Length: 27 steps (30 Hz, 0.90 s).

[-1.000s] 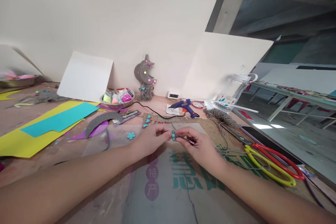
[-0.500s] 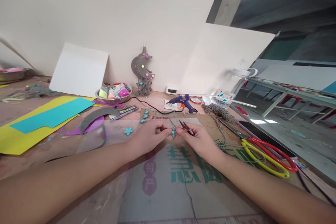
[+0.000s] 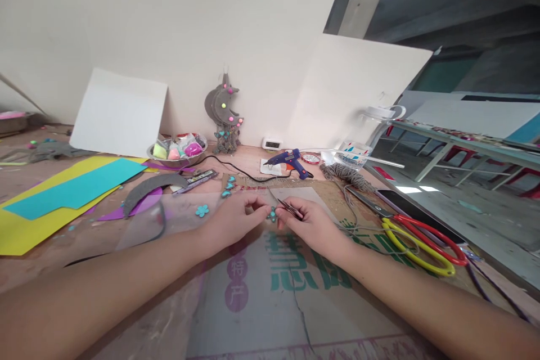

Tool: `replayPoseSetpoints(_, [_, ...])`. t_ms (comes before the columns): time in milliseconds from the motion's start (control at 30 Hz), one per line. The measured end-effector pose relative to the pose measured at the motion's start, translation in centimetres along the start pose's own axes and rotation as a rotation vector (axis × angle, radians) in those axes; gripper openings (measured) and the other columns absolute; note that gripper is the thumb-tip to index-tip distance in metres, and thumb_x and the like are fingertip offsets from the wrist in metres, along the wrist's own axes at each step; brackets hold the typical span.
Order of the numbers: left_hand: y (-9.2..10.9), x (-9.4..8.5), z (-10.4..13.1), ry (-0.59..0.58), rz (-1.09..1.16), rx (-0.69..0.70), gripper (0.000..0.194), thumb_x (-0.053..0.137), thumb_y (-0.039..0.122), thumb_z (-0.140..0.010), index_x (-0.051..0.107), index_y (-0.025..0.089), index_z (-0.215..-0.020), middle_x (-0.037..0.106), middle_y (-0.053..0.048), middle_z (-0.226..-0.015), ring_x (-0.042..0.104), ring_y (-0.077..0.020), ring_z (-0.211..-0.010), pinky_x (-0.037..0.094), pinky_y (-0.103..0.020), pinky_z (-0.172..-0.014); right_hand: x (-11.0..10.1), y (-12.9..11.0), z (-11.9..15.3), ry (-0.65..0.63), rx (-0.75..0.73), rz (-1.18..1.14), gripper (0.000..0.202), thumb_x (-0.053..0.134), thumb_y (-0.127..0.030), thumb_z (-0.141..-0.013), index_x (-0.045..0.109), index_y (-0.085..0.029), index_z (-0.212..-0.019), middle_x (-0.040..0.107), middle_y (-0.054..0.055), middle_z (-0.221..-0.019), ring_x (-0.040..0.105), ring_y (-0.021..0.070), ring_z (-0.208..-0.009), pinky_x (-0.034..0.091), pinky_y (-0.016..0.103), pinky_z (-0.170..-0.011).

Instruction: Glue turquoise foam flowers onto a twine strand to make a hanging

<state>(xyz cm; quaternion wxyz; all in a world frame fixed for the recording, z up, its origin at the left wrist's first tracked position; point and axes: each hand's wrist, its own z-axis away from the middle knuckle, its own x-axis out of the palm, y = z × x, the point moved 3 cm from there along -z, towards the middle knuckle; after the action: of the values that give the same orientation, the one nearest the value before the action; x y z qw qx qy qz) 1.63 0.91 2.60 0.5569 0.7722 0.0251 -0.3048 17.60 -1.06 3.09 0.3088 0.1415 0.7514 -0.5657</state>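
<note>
Between my fingertips is a small grey and teal flower-like piece (image 3: 273, 214), partly covered by the fingers. My left hand (image 3: 236, 216) pinches its left side. A pair of dark metal tweezers (image 3: 291, 209) is held in my right hand (image 3: 314, 222), whose fingers are also close to the piece's right edge; whether they touch it I cannot tell. A teal flower (image 3: 202, 211) lies on the clear sheet left of my left hand. Several teal shapes (image 3: 228, 187) sit on the cardboard (image 3: 337, 315) just beyond that hand.
A blue glue gun (image 3: 291, 161) rests behind my hands, near a grey yarn bundle (image 3: 346, 176). Red and yellow scissors (image 3: 417, 236) and a phone (image 3: 422, 215) lie at right. A bowl of colored clay (image 3: 179, 152) and a moon ornament (image 3: 223, 107) stand behind; yellow sheets (image 3: 21, 239) lie left.
The view has shifted slightly to the right. The tweezers have turned, their tips now pointing more leftward near the small piece. Both hands remain close together around it.
</note>
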Motion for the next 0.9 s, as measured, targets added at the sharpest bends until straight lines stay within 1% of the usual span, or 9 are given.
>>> replayPoseSetpoints(200, [0.1,0.1,0.0,-0.006,-0.055,0.053,0.023,0.044,0.031,-0.079,0.061,0.017,-0.073,0.058,0.002,-0.067,0.049,-0.0108,-0.060,0.036,-0.021,-0.056,0.3,0.0,0.0,-0.025,0.019,-0.047,0.027,0.047,-0.036,-0.083,0.054,-0.017,-0.066,0.052,-0.003,-0.059,0.044,0.0101,-0.053,0.033,0.022,-0.050])
replayPoseSetpoints(367, [0.2,0.0,0.0,-0.006,-0.083,0.108,0.034,0.036,0.037,-0.084,0.060,0.017,-0.070,0.055,0.002,-0.065,0.049,-0.0117,-0.064,0.035,-0.021,-0.058,0.1,-0.2,-0.1,0.002,0.033,-0.041,0.028,0.046,-0.036,-0.083,0.053,-0.018,-0.064,0.049,-0.004,-0.055,0.040,0.0097,-0.050,0.031,0.022,-0.049])
replayPoseSetpoints(467, [-0.1,0.2,0.0,-0.019,-0.056,0.047,0.032,0.040,0.040,-0.082,0.059,0.017,-0.071,0.054,0.003,-0.064,0.047,-0.0113,-0.060,0.034,-0.021,-0.054,-0.1,-0.3,-0.1,0.030,0.013,-0.029,0.029,0.045,-0.036,-0.084,0.052,-0.018,-0.063,0.049,-0.003,-0.056,0.042,0.0102,-0.052,0.032,0.022,-0.051])
replayPoseSetpoints(533, [-0.4,0.2,0.0,-0.023,-0.042,-0.011,0.028,0.044,0.041,-0.080,0.059,0.018,-0.073,0.052,0.003,-0.061,0.046,-0.0106,-0.055,0.033,-0.021,-0.051,-0.1,-0.3,-0.1,0.033,-0.004,-0.019,0.030,0.045,-0.036,-0.085,0.052,-0.018,-0.062,0.049,-0.003,-0.057,0.042,0.0106,-0.054,0.033,0.023,-0.052])
replayPoseSetpoints(600, [-0.5,0.3,0.0,-0.022,-0.031,-0.036,0.026,0.044,0.040,-0.080,0.058,0.018,-0.073,0.050,0.004,-0.058,0.044,-0.0101,-0.052,0.032,-0.021,-0.048,-0.2,-0.3,-0.1,0.046,-0.018,-0.021,0.031,0.044,-0.037,-0.085,0.051,-0.018,-0.062,0.047,-0.003,-0.056,0.041,0.0106,-0.053,0.033,0.023,-0.051])
replayPoseSetpoints(667, [-0.4,0.2,0.0,-0.005,-0.041,-0.014,0.025,0.044,0.038,-0.080,0.056,0.018,-0.071,0.051,0.004,-0.058,0.046,-0.0104,-0.053,0.033,-0.021,-0.049,-0.5,0.0,-0.2,0.109,-0.029,-0.030,0.027,0.044,-0.038,-0.085,0.053,-0.018,-0.069,0.045,-0.003,-0.058,0.040,0.0104,-0.054,0.033,0.022,-0.050])
replayPoseSetpoints(733, [0.0,0.2,0.0,0.006,-0.093,0.041,0.023,0.044,0.034,-0.080,0.057,0.018,-0.069,0.056,0.003,-0.062,0.050,-0.0115,-0.057,0.035,-0.022,-0.052,-0.9,0.3,-0.3,0.193,-0.046,-0.012,0.024,0.046,-0.039,-0.084,0.055,-0.017,-0.082,0.048,-0.002,-0.065,0.043,0.0110,-0.058,0.036,0.023,-0.052])
replayPoseSetpoints(800, [0.5,0.3,0.2,0.001,-0.185,0.127,0.022,0.046,0.031,-0.079,0.058,0.018,-0.068,0.060,0.001,-0.066,0.052,-0.0128,-0.064,0.037,-0.023,-0.058,-1.3,0.9,-0.6,0.247,-0.060,0.041,0.029,0.046,-0.040,-0.083,0.055,-0.016,-0.096,0.054,0.000,-0.075,0.049,0.0133,-0.065,0.041,0.025,-0.059])
replayPoseSetpoints(900, [1.3,0.7,0.9,-0.026,-0.317,0.249,0.020,0.048,0.030,-0.078,0.060,0.018,-0.068,0.061,-0.001,-0.068,0.053,-0.0145,-0.070,0.037,-0.025,-0.067,-1.4,1.8,-1.1,0.251,-0.061,0.123,0.037,0.045,-0.042,-0.083,0.055,-0.015,-0.107,0.061,0.006,-0.090,0.055,0.0189,-0.082,0.045,0.032,-0.074])
